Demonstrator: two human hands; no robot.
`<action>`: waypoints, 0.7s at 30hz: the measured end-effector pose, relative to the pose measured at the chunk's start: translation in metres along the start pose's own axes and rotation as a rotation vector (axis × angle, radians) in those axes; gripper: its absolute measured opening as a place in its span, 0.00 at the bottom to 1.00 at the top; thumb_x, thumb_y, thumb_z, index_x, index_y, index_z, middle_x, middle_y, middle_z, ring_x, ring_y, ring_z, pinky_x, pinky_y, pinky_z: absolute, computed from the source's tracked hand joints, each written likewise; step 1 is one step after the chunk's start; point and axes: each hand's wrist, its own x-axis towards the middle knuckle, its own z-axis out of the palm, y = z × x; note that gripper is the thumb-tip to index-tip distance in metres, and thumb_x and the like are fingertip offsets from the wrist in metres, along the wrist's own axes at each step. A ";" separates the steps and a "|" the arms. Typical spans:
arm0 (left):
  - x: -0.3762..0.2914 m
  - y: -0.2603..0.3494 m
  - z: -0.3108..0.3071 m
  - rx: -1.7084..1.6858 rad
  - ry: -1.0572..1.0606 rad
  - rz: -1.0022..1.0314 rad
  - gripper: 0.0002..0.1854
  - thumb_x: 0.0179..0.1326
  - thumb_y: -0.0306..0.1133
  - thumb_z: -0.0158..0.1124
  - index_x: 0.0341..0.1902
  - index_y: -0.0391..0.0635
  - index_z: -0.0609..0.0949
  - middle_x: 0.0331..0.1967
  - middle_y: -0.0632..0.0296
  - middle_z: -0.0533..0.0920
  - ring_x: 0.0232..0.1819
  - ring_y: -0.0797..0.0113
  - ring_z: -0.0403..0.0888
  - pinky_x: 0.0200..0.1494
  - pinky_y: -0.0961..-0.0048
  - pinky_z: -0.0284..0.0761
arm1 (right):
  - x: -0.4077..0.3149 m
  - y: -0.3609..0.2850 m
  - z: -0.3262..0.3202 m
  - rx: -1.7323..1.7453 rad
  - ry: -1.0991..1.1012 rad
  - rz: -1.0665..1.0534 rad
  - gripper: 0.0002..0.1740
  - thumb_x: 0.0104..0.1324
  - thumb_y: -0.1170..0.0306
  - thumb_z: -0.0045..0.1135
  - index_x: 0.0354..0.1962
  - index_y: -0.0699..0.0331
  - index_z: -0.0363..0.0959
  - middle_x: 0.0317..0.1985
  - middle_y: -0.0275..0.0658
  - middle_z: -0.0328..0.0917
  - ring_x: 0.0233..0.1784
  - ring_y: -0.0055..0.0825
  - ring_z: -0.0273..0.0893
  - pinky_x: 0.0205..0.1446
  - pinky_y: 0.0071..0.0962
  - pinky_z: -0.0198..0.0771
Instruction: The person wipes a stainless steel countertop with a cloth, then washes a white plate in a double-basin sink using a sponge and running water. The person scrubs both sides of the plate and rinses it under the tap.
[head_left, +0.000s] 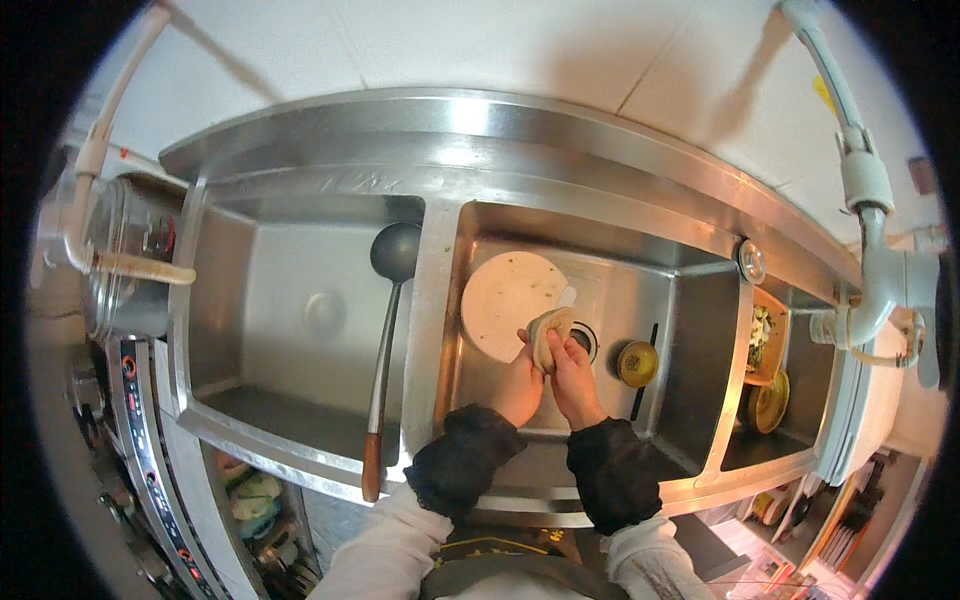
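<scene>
Over the middle basin of a stainless steel sink (694, 352), my left hand (523, 390) and my right hand (574, 375) grip a crumpled beige cloth (550, 339) between them. The cloth hides whatever may be inside it. Just beyond it a small white piece (568, 297) shows, perhaps the end of a spoon. A round white plate (510, 300) with green food bits lies behind my hands. To their right sits a small yellow-brown bowl (637, 364), beside a dark chopstick-like stick (640, 397). The drain (583, 339) is partly hidden by my right hand.
A long-handled black ladle (391, 300) rests in the left basin, its wooden handle over the front rim. The right basin holds an orange container (769, 337) with food scraps and a yellow dish (771, 401). A metal drain strainer (751, 261) sits on the divider. Pipes flank the sink.
</scene>
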 end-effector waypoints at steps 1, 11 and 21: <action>-0.001 0.002 -0.004 -0.098 -0.101 -0.147 0.11 0.67 0.28 0.45 0.46 0.36 0.74 0.29 0.56 0.78 0.30 0.62 0.77 0.35 0.66 0.73 | 0.001 -0.005 -0.004 -0.043 -0.008 0.035 0.22 0.71 0.58 0.47 0.47 0.72 0.71 0.44 0.38 0.78 0.42 0.22 0.73 0.48 0.24 0.68; -0.012 0.023 -0.017 -0.050 -0.191 -0.223 0.10 0.68 0.27 0.46 0.37 0.37 0.76 0.27 0.64 0.78 0.26 0.78 0.72 0.27 0.78 0.68 | -0.014 -0.003 -0.009 -0.233 -0.072 -0.008 0.17 0.72 0.62 0.45 0.48 0.66 0.71 0.44 0.34 0.79 0.36 0.14 0.71 0.34 0.16 0.67; -0.044 0.038 -0.030 -0.029 -0.327 -0.251 0.10 0.68 0.32 0.51 0.35 0.39 0.76 0.20 0.66 0.71 0.23 0.77 0.65 0.28 0.79 0.64 | -0.004 -0.049 -0.016 0.018 0.077 -0.182 0.17 0.72 0.63 0.46 0.46 0.71 0.72 0.42 0.37 0.78 0.42 0.21 0.74 0.50 0.23 0.67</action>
